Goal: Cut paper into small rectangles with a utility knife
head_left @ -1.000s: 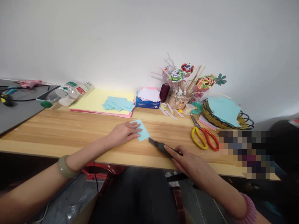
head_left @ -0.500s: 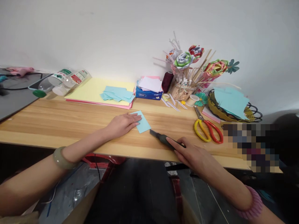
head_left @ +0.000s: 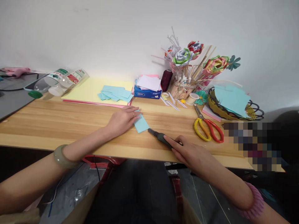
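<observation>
The left hand (head_left: 122, 121) lies palm down on the counter (head_left: 70, 119), its fingers (head_left: 135, 114) stretched out and nearly together, resting on the upper left part of a blue slip (head_left: 141, 125) without gripping it; the rest of the slip shows just to their right and nearer the person. The right hand (head_left: 189, 152) has its fingers closed round the handle of a knife (head_left: 161, 137), the index finger laid along the top. The blade points away from these fingers, up and to the left, its tip at the slip's right corner; whether they touch, I cannot tell. Beyond the left fingers, a pile (head_left: 114, 93) of blue pieces lies on yellow sheets (head_left: 90, 88), with bottles (head_left: 72, 79) farther left. A tissue box (head_left: 149, 94) stands straight beyond the slip. Right of the right fingers and a little farther off lie scissors (head_left: 200, 116), then a basket (head_left: 212, 107) holding more blue paper (head_left: 231, 101). Paper flowers (head_left: 183, 57) stand well beyond the right fingers.
</observation>
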`<action>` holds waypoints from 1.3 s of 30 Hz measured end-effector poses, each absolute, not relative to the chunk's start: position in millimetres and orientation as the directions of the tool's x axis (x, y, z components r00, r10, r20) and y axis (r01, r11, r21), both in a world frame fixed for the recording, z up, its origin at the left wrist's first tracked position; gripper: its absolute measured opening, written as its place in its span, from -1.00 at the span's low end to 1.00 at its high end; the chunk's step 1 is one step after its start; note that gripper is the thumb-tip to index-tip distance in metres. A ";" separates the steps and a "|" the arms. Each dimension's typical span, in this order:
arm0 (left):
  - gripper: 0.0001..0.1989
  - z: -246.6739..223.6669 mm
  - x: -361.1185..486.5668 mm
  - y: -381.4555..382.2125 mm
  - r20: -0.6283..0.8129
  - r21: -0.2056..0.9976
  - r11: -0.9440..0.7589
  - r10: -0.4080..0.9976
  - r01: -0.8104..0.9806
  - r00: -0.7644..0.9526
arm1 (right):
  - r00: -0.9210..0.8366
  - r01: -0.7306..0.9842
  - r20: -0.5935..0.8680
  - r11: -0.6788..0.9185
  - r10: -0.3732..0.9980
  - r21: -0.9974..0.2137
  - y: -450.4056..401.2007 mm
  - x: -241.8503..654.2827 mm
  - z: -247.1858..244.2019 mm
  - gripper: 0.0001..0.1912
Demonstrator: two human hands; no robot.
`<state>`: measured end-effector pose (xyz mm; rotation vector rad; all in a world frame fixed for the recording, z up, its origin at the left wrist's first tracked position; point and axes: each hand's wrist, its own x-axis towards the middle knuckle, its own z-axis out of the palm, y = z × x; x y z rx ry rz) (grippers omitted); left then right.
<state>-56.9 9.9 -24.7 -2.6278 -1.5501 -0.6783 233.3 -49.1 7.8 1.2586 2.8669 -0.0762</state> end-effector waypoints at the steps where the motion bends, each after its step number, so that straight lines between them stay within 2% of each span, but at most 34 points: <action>1: -0.55 -23.9 -52.2 10.0 0.336 0.173 -0.483 0.848 0.859 0.409 | -0.675 0.738 -0.030 0.674 0.737 -0.028 -49.6 233.0 7.7 -0.50; 5: -0.45 -27.1 -38.2 7.9 0.135 0.086 -0.464 0.882 0.882 0.451 | -0.662 0.747 -0.056 0.664 0.747 0.028 -51.1 231.0 8.0 -0.50; 9: -0.42 -32.7 -36.7 7.2 0.050 0.060 -0.463 0.886 0.884 0.461 | -0.642 0.760 -0.093 0.648 0.761 0.055 -51.6 226.2 7.9 -0.50; 15: -0.41 -33.8 -39.0 8.3 0.035 0.098 -0.461 0.887 0.882 0.460 | -0.617 0.765 -0.115 0.628 0.779 0.144 -51.2 219.4 6.4 -0.49; 20: -0.40 -32.7 -38.5 8.2 0.013 0.085 -0.459 0.888 0.884 0.460 | -0.622 0.756 -0.065 0.620 0.781 0.209 -49.1 221.5 4.2 -0.49; 34: -0.40 -31.7 -37.4 7.6 0.012 0.068 -0.454 0.891 0.889 0.454 | -0.706 0.703 0.084 0.681 0.703 0.207 -39.4 224.8 -3.2 -0.52; 39: -0.41 -30.8 -37.0 7.7 0.009 0.090 -0.455 0.890 0.886 0.456 | -0.653 0.736 0.008 0.632 0.757 0.243 -31.7 214.9 0.9 -0.52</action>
